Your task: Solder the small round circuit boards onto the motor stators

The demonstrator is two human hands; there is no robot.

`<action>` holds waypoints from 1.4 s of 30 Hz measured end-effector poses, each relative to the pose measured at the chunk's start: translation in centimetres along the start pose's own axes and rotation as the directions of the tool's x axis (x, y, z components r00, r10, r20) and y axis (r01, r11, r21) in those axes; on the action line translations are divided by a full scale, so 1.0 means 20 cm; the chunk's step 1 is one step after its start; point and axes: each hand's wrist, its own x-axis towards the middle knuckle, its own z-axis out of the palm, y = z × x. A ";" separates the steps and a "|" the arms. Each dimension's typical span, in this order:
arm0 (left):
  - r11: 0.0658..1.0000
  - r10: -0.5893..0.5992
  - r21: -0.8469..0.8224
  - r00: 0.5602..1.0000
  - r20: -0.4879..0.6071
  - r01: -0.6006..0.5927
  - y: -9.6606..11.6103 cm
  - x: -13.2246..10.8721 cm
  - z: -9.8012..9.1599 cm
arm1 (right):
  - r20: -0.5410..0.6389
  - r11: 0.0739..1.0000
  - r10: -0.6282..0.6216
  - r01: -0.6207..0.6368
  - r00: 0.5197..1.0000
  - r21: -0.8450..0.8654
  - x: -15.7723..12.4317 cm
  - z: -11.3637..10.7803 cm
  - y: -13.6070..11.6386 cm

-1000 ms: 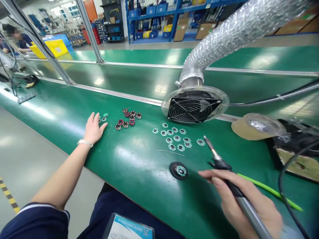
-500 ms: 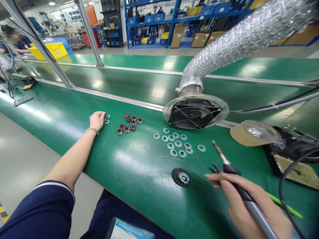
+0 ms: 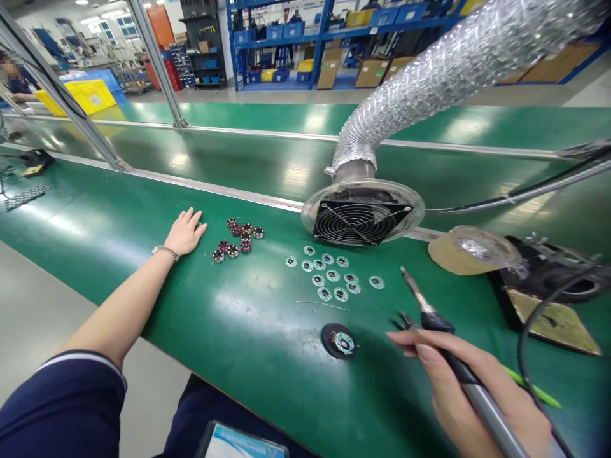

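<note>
My left hand (image 3: 186,232) lies on the green bench with its fingers spread, left of a cluster of small copper-wound coils (image 3: 233,250); what is under the palm is hidden. In my right hand (image 3: 477,388) is a soldering iron (image 3: 470,385), its tip pointing up and away. Tweezers (image 3: 405,320) show beside the right fingertips. A round black holder (image 3: 329,343) bears a round circuit board (image 3: 344,343) at the front middle. Several more round circuit boards (image 3: 333,275) lie behind it, with a thin solder wire (image 3: 321,305) in front of them.
A fume extractor fan (image 3: 363,221) on a silver duct (image 3: 420,89) hangs over the back of the bench. To the right stand a tape roll (image 3: 472,249) and a soldering stand (image 3: 548,315). A black cable (image 3: 525,343) runs past my right hand. A person sits far left.
My left hand has opened out flat, its fingers spreading over the small round boards beside it. The right hand keeps the soldering iron in the same hold. The whole view has shifted slightly.
</note>
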 end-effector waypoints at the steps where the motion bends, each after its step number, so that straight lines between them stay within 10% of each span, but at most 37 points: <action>1: 1.000 -0.002 -0.002 1.000 -0.009 0.002 0.00 0.06 0.00 | -0.003 1.000 -0.016 0.016 1.000 -0.012 0.00 0.00 0.01; 9: 0.995 -0.046 -0.097 0.978 -0.203 0.027 0.04 0.35 -0.08 | -0.078 0.997 -0.074 0.076 0.994 0.031 0.00 0.01 0.07; 16: 0.976 0.087 -0.140 0.881 -0.466 -0.170 0.33 -0.05 -0.19 | 0.359 0.975 -0.216 0.185 0.908 0.120 0.00 0.09 0.01; 20: 0.866 0.319 -0.343 0.930 -0.182 -0.364 0.74 -0.45 -0.17 | 0.430 0.967 -0.256 0.225 0.866 0.123 -0.03 0.13 0.00; 22: 0.750 0.544 -0.530 0.825 0.153 -0.396 0.92 -0.58 -0.12 | 0.435 0.965 -0.263 0.240 0.861 0.108 -0.04 0.14 0.00; 24: 0.671 0.649 -0.640 0.713 0.264 -0.374 1.05 -0.64 -0.06 | 0.426 0.964 -0.264 0.245 0.866 0.100 -0.05 0.15 0.00; 32: 0.658 0.643 -0.674 0.717 0.270 -0.336 1.17 -0.66 0.02 | 0.402 0.958 -0.284 0.247 0.871 0.143 -0.06 0.17 0.02; 38: 0.661 0.608 -0.707 0.731 0.309 -0.251 1.18 -0.66 0.01 | 0.336 0.938 -0.044 -0.077 0.941 0.337 -0.06 0.16 0.02; 42: 0.528 0.601 -0.848 0.721 0.345 -0.034 1.18 -0.65 -0.05 | 0.172 0.937 -0.161 0.096 0.972 0.337 -0.06 0.12 -0.03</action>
